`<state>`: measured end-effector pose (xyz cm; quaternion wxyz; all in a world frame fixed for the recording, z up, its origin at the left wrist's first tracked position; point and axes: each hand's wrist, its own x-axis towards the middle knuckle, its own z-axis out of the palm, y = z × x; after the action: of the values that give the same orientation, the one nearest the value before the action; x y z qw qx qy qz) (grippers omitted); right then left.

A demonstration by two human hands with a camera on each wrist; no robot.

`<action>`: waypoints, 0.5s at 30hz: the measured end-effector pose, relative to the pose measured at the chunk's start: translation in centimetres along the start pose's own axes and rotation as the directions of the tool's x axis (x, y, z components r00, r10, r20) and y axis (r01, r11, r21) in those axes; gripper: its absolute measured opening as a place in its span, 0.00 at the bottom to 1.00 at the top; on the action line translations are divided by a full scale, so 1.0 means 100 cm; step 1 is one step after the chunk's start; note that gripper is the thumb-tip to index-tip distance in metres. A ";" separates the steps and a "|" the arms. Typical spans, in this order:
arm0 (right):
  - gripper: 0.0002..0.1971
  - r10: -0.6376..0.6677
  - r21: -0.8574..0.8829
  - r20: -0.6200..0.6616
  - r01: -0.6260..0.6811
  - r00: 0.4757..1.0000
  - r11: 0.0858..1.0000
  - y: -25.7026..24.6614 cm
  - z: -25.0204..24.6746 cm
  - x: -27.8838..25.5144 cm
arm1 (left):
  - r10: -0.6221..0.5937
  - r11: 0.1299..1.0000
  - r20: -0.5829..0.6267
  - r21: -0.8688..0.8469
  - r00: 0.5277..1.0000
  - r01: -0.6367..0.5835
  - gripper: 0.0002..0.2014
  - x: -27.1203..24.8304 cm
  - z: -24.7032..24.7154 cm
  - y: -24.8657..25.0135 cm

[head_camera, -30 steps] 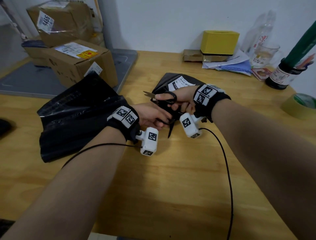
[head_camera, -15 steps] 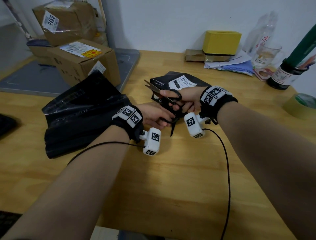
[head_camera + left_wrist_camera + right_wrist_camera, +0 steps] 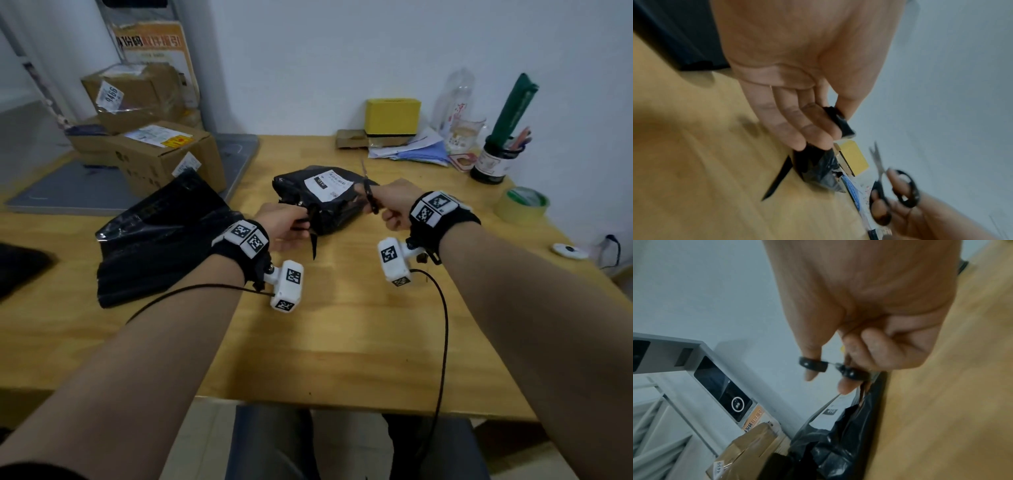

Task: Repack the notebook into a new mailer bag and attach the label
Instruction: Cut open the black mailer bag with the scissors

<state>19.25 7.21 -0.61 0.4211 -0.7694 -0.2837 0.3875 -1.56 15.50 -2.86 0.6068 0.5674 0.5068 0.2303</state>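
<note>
The old black mailer bag (image 3: pixel 329 209) lies mid-table with its white label (image 3: pixel 330 183) facing up. My left hand (image 3: pixel 301 219) pinches the bag's cut near-left edge (image 3: pixel 840 123) between thumb and fingers. A thin black strip (image 3: pixel 313 245) hangs from that edge onto the wood. My right hand (image 3: pixel 376 205) holds black-handled scissors (image 3: pixel 368 192) just right of the bag, blades pointing up and away, thumb and a finger through the loops (image 3: pixel 813 365). A stack of new black mailer bags (image 3: pixel 164 240) lies to the left. The notebook is hidden inside the bag.
Cardboard boxes (image 3: pixel 164 154) stand on a grey platform (image 3: pixel 68 188) at the back left. A yellow box (image 3: pixel 392 116), papers (image 3: pixel 414 150), a bottle (image 3: pixel 452 99), a jar of pens (image 3: pixel 493 164) and a tape roll (image 3: pixel 522 205) line the back right. Bare wood (image 3: pixel 342 342) lies in front.
My right hand has drawn the scissors off the bag's cut edge to the right, and the blades have swung to point up. My left hand keeps its pinch on the bag.
</note>
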 end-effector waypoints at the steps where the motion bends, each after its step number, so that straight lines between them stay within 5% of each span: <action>1: 0.21 0.025 -0.018 -0.034 -0.026 0.999 1.000 0.003 -0.004 -0.003 | 0.016 0.999 -0.018 -0.029 1.000 -0.016 0.02 -0.004 0.001 0.002; 8: 0.22 0.205 -0.242 -0.053 -0.212 0.977 0.947 0.025 -0.026 -0.024 | 0.085 0.968 -0.135 -0.225 0.987 -0.114 0.03 -0.025 0.010 0.016; 15: 0.18 0.194 -0.362 0.016 -0.175 0.981 0.916 0.022 -0.030 -0.035 | 0.197 0.921 -0.276 -0.278 0.941 -0.274 0.04 -0.038 0.020 0.035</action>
<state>20.14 2.21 -0.26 0.2278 -0.8463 -0.2864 0.3871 -0.22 12.19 1.40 0.5899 0.4889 0.4618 0.4469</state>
